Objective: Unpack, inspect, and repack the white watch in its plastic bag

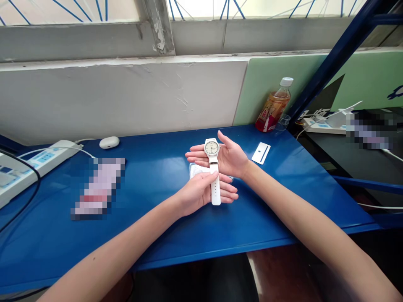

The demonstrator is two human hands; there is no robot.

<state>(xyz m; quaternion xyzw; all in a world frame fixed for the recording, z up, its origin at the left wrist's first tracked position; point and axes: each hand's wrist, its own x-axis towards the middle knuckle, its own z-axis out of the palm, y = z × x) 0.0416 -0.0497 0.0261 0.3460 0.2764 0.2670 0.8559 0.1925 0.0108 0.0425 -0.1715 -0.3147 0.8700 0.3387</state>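
Note:
A white wristwatch (pixel 213 161) with a pale round dial lies across my right hand (pixel 225 158), whose palm faces up with fingers stretched out to the left above the blue table (pixel 163 218). The watch's white strap hangs down toward me. My left hand (pixel 201 191) is closed on that lower strap, thumb on top and fingers beneath it. A small white paper or packet (pixel 195 169) peeks out under both hands on the table.
A white card (pixel 261 152) lies right of the hands. A tea bottle (pixel 273 107) and a small clear cup (pixel 283 120) stand at the back right. A white earbud case (pixel 109 142) and power strips (pixel 30 165) sit at left. Blue frame at right.

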